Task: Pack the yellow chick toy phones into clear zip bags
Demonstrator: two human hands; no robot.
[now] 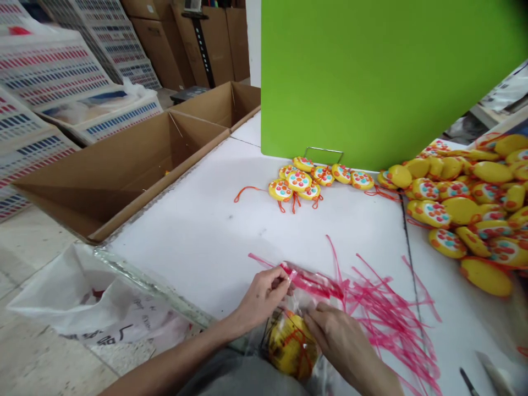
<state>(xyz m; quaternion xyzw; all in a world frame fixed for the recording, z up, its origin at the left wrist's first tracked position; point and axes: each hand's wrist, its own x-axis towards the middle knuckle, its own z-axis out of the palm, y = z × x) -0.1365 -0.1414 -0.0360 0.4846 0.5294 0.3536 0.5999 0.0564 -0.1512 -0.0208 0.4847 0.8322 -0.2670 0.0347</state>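
A clear plastic bag (315, 283) with a pink strip along its top lies at the table's near edge. Inside it is a yellow egg-shaped ornament (289, 342) with an orange cord and dark print over it. My left hand (264, 294) pinches the bag's upper left corner between thumb and fingers. Closed on the bag's right side, just below the pink strip, is my right hand (340, 335); its fingertips are partly hidden. Loose pink ribbons (391, 313) are strewn to the right of the bag.
Several dotted yellow ornaments (299, 180) sit mid-table, and a large pile of ornaments (466, 203) fills the right. A green board (371, 77) stands behind them. Open cardboard boxes (124, 170) line the left edge. A dark-handled tool (468, 380) lies front right.
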